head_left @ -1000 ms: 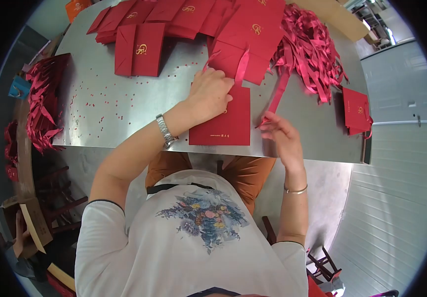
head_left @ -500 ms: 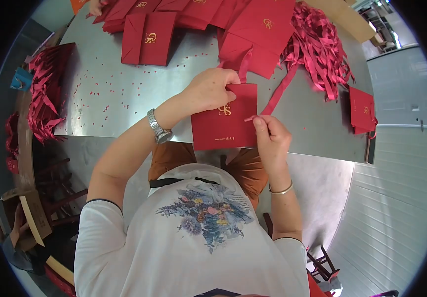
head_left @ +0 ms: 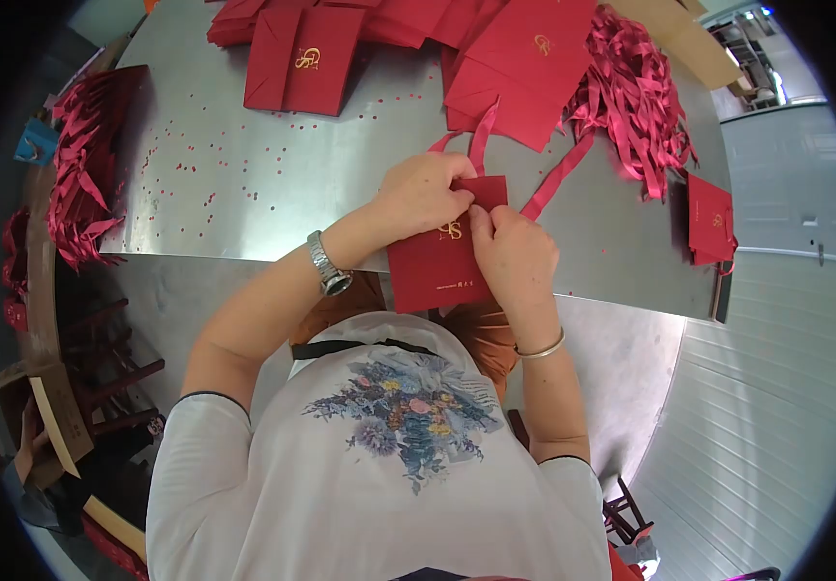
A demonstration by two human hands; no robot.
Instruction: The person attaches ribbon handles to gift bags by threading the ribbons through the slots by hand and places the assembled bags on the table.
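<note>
A small red paper gift bag (head_left: pixel 437 271) with gold print lies at the table's near edge, its lower end jutting past it. My left hand (head_left: pixel 425 198), wearing a watch, is closed on the bag's top edge. Close beside it, my right hand (head_left: pixel 517 254) pinches the end of a red ribbon against the bag's upper front, by the gold logo. That ribbon (head_left: pixel 560 178) runs from behind my right hand toward the back right. Another ribbon length (head_left: pixel 482 137) rises above the bag's top. My fingers hide the exact spot where ribbon meets bag.
Red flat bags (head_left: pixel 515 73) are piled at the back, with a heap of loose ribbons (head_left: pixel 631 107) to their right. Finished-looking bags with ribbons (head_left: pixel 89 165) stack at the left edge. One bag (head_left: pixel 710 221) lies at the right edge. Red paper dots dot the metal table (head_left: pixel 340 174).
My right hand has moved up and left with the ribbon end, from the bag's right edge to beside my left hand. The bag has shifted slightly toward me. A hand at the back left has left view.
</note>
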